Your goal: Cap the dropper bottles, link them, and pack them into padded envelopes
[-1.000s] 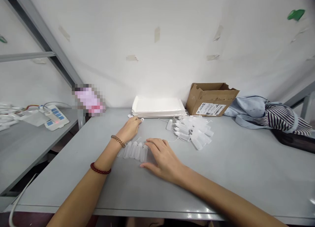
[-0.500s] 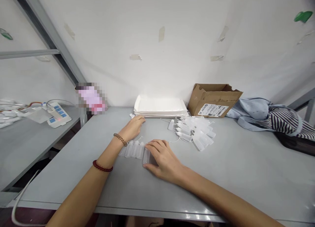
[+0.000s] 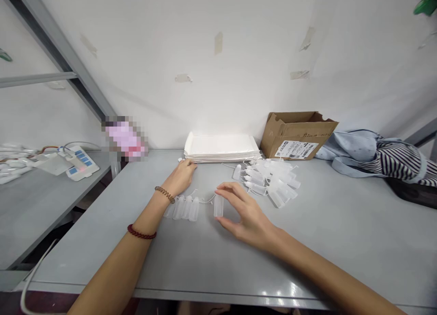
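My right hand [image 3: 242,212] pinches a small translucent plastic bottle [image 3: 218,206] by its two ends, thumb at the bottom and fingers at the top. A thin white cord runs left from its top. To its left, several similar bottles [image 3: 186,209] lie side by side in a row. My left hand [image 3: 183,173] rests beyond that row with its fingers curled, close to the stack of white flat packets [image 3: 221,146]. What its fingers hold, if anything, is hidden. A loose pile of the same bottles [image 3: 273,178] with cords lies to the right.
Behind the pile stands an open cardboard box [image 3: 300,135]. A light blue and striped cloth bag [image 3: 378,158] lies at the right on the grey table [image 3: 191,265]. On a side table at left are a white device with blue keys [image 3: 82,163] and white items.
My right hand has moved right, drawing its bottle away from the row, so a gap with a cord across it now shows. My left hand has hardly moved.
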A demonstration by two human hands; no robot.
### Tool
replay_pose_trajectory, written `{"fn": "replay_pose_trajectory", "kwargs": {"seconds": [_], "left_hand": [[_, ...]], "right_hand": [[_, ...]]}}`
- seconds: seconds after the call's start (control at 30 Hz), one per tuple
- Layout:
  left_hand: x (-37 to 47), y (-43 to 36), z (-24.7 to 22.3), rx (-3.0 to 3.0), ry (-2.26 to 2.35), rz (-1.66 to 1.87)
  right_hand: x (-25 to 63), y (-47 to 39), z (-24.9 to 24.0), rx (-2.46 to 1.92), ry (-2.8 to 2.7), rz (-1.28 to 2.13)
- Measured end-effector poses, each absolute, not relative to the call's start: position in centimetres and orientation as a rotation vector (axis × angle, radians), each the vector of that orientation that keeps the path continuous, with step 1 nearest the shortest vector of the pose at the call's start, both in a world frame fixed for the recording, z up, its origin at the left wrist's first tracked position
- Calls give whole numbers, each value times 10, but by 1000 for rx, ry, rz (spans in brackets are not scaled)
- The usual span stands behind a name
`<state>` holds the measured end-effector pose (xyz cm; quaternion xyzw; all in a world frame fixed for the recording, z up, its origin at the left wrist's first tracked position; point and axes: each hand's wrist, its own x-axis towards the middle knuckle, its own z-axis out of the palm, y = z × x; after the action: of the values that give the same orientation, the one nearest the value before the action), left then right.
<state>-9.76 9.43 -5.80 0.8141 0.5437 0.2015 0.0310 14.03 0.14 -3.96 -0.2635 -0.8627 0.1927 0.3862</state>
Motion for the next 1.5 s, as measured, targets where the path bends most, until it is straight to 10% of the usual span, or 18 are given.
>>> {"fn": "replay_pose_trajectory", "kwargs": {"seconds": [0.67, 1.5], "left_hand": [[-28, 27, -11, 1085, 868, 1138], [-31, 26, -11, 1013, 855, 1090]], "right_hand": [[158, 12, -23, -697, -2101, 454], [160, 14, -30, -680, -2192, 99]]}}
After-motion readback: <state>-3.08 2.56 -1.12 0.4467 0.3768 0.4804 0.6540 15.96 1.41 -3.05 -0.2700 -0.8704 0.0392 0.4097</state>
